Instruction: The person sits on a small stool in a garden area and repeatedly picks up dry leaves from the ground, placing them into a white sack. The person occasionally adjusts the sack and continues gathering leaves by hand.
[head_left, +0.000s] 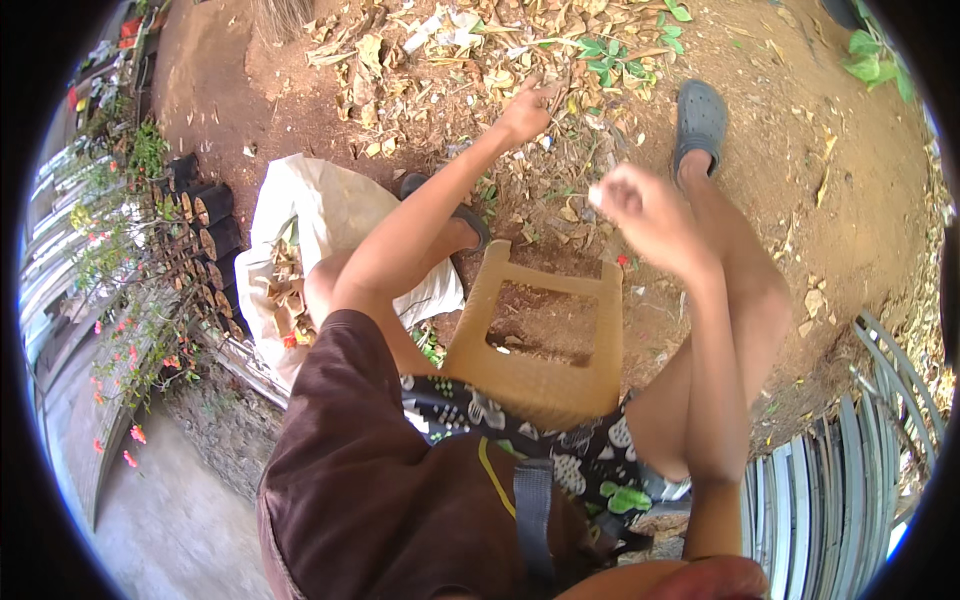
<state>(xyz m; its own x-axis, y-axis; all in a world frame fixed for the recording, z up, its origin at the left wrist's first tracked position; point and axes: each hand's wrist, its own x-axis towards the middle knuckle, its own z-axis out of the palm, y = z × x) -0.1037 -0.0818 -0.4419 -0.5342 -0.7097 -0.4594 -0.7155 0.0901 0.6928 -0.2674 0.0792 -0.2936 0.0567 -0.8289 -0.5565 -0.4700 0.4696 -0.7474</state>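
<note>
My left hand (527, 112) reaches down over a heap of dry leaves (499, 75), fingers apart. A thin twig lies by its fingertips; no held thing shows plainly. Closer to me, my right hand (649, 217) is raised above my right knee, blurred, with curled fingers. Something white shows at its thumb tip, too blurred to name. Left of my left forearm stands a white woven sack (330, 195), its mouth open, with dry leaves (289, 281) inside. Between my legs is a tan plastic stool (551, 382) with a rectangular opening.
Grey clogs (701, 124) are on my feet, the left one partly hidden behind my arm. A broom-like bundle of bristles (281, 19) lies at the top. Black plant bags (210, 206) and a flowering plant (124, 352) line the left. Grey slats (817, 487) stand at lower right.
</note>
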